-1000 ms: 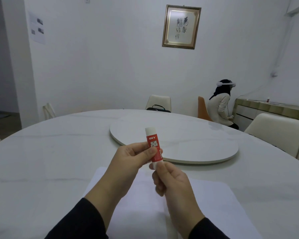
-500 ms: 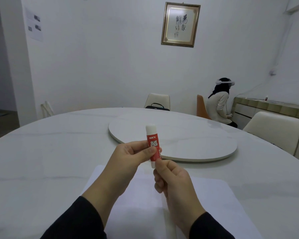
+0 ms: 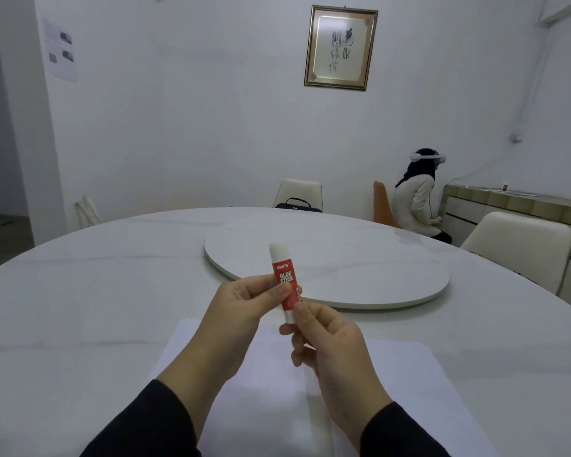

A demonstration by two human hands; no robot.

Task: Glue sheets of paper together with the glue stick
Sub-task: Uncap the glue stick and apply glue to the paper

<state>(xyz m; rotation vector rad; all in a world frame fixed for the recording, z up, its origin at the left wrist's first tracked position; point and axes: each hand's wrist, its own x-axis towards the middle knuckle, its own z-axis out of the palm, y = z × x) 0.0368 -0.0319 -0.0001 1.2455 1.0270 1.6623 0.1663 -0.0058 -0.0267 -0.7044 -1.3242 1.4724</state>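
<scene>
The glue stick [image 3: 285,281] is held upright above the bench [image 3: 80,308], clear of the surface, with its white cap end uppermost and apparently still fitted. The left hand [image 3: 241,311] holds a grip closed on the red labelled body between thumb and fingers; the right hand [image 3: 323,338] holds a grip closed on the white base end just below. Judged from this posture, the task is at its opening stage: the stick is in hand but not uncapped, no glue has been extended, and no glue has been applied. The sheets of paper [image 3: 393,384] lie flat on the bench directly beneath both hands, near the front edge. Remaining steps, by judgement: remove the cap, advance the glue, coat one sheet, lay the second sheet on it and press. A faint vertical line in the paper suggests two sheets lying side by side or overlapping; which of these applies cannot be determined. The forearms and dark sleeves [image 3: 139,423] cover the middle of the paper, and its near edge is cut off by the frame. The fingertips behind the stick are hidden.
</scene>
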